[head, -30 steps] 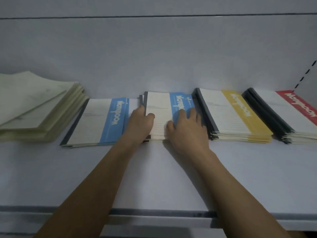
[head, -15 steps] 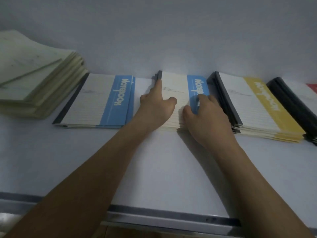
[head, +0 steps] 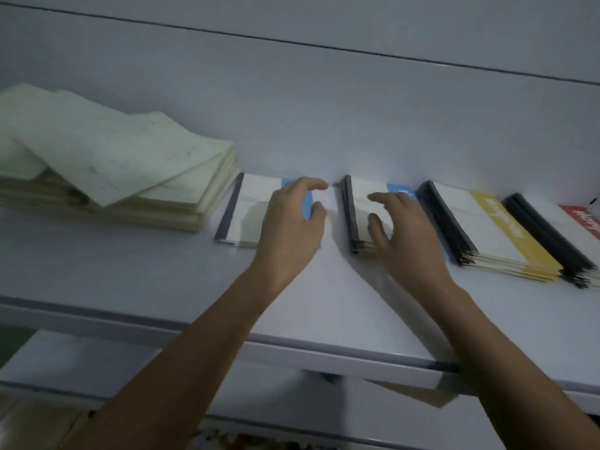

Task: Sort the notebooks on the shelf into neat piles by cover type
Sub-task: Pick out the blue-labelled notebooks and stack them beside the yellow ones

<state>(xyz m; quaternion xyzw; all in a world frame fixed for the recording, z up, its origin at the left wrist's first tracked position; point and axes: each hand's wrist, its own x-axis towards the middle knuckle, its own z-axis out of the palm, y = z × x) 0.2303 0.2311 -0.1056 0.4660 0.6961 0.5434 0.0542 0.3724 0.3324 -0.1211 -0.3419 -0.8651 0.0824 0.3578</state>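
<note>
As seen from the head camera, the only view supplied, the shelf (head: 324, 287) carries five groups of notebooks in a row along the back wall. At far left lies a cream-covered heap (head: 107, 170), its top sheets skewed and fanned; it reads as the least tidy pile and, in my judgement, wants squaring. Next comes a thin blue-banded pile (head: 250, 209), lying flat with only a book or two visible in it. Just beside it, with a narrow gap between, stands a thicker blue-banded stack (head: 360, 206) with dark spines facing left. Further right sit a yellow-banded stack (head: 500, 235) and, at the frame edge, a red-banded stack (head: 571, 228), both reasonably aligned though slightly stepped at the near edges. The left hand (head: 289, 228) hovers over the right part of the thin blue pile, fingers loosely curved and spread, gripping nothing. The right hand (head: 402, 235) sits over the thicker blue stack, fingers likewise spread and relaxed; whether the fingertips touch the cover cannot be told. Judged by colour, sorting is largely done: yellow, red and cream are each separate. Outstanding, in my assessment, are the two blue groups, which appear to share one cover type and may need merging, and the cream heap's alignment.
</note>
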